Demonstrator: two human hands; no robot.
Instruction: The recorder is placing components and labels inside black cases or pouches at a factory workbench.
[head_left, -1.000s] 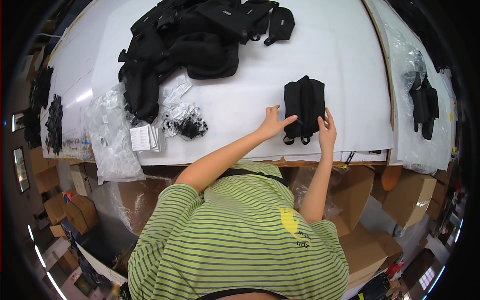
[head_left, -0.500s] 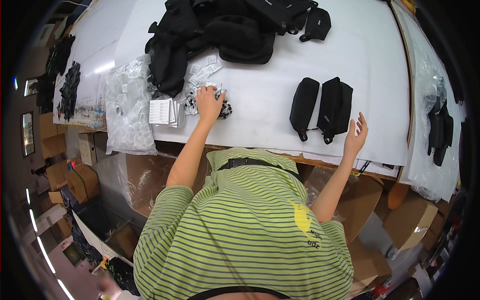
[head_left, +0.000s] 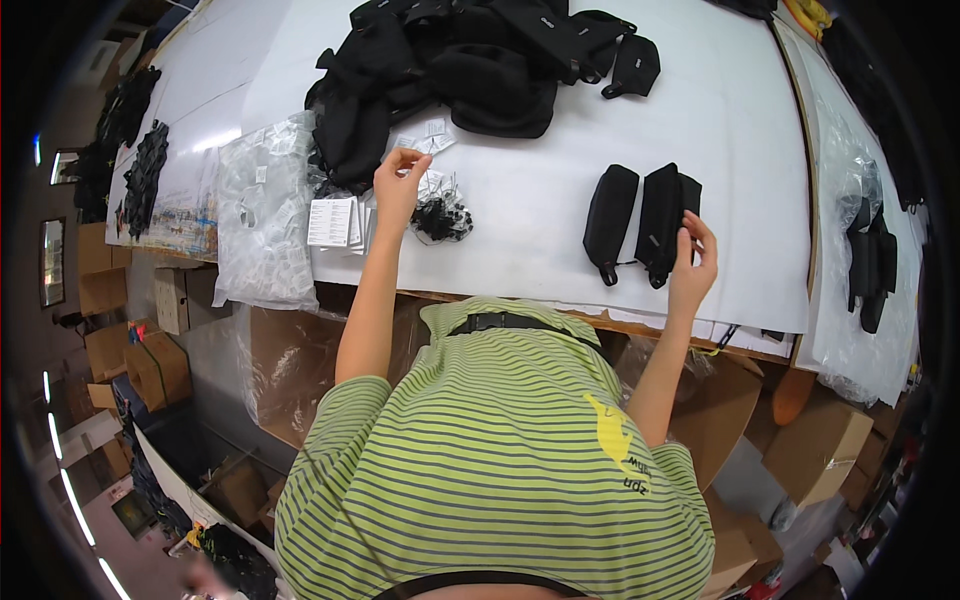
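My left hand (head_left: 398, 185) is lifted over the white table (head_left: 520, 240), thumb and fingertips pinched on a small piece too thin to make out. Just to its right lies a heap of small black fasteners (head_left: 441, 216). White card tags (head_left: 332, 221) lie to its left. My right hand (head_left: 694, 258) grips the right edge of a flat black pouch (head_left: 660, 222) near the table's front edge. A second black pouch (head_left: 608, 220) lies beside it on the left, touching it.
A pile of black bags (head_left: 470, 70) covers the back middle of the table. A clear plastic bag of small packets (head_left: 262, 210) lies at the left. More black pouches in clear plastic (head_left: 868, 262) sit at the right. Cardboard boxes (head_left: 150, 365) stand under and around the table.
My left hand has lifted off the fastener heap with its fingers pinched. My right hand has moved up from the table edge onto the right pouch.
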